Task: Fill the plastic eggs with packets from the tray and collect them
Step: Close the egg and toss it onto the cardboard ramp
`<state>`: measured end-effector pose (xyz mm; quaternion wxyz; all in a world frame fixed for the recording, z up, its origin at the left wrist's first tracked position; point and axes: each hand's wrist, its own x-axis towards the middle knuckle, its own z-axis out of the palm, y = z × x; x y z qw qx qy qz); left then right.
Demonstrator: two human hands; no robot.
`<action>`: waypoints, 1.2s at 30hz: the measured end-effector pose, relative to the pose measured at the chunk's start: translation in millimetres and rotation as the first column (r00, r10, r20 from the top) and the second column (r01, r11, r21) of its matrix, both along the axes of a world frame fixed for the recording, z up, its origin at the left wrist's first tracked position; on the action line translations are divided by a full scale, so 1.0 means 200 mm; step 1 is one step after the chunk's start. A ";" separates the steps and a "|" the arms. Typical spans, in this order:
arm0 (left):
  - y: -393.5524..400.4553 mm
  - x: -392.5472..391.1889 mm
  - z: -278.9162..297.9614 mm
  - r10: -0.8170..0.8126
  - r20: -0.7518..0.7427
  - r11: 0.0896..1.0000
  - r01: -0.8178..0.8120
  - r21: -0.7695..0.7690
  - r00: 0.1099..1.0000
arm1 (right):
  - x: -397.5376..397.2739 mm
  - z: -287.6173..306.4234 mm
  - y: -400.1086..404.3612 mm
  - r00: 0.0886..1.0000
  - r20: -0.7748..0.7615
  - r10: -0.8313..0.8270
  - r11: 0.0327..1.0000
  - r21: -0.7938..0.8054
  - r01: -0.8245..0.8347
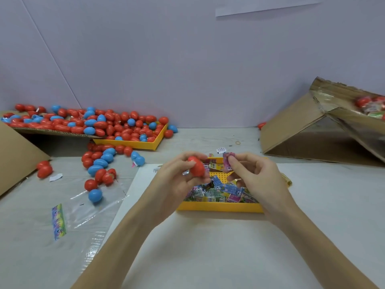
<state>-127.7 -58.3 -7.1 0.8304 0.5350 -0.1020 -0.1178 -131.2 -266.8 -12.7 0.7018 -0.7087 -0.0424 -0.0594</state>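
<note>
The left hand (177, 176) curls its fingers around a red plastic egg (196, 168), a smooth, glossy shell held tilted above the near tray; whether its halves are parted cannot be told. Just beside it, the right hand (253, 174) pinches a small pink packet (228, 163) between thumb and fingertips, its crinkled wrapper printed with tiny marks. The egg and the packet are close but apart.

Below both hands sits a yellow tray (218, 207) with a studded floor, holding a jumble of packets (220, 192) in blue, pink, green and yellow wrappers. The tray rests on a white sheet (208, 247) over the grey table (31, 236).

To the left, loose red and blue eggs (100, 170) trail across the table, some lying on a clear plastic bag (89, 207) with a colourful printed strip. Farther back, a second yellow tray (133, 144) and a flat piece of cardboard (52, 131) carry a large heap of eggs (104, 124), mostly red. At the far right, a tilted cardboard box (302, 130) holds a few more red eggs.
</note>
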 end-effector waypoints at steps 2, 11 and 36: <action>-0.01 -0.01 0.00 -0.005 -0.069 1.000 0.006 0.018 0.998 | -0.01 0.01 0.01 1.000 0.012 0.016 1.000 -0.015 -0.016; -0.05 -0.07 -0.02 0.107 0.025 0.941 -0.109 0.320 0.994 | -0.02 -0.01 0.03 0.999 0.038 0.024 0.999 -0.035 -0.023; -0.08 -0.09 -0.05 0.219 0.399 0.840 -0.380 0.387 0.890 | 0.00 -0.06 0.03 0.993 0.096 0.063 0.971 -0.236 -0.038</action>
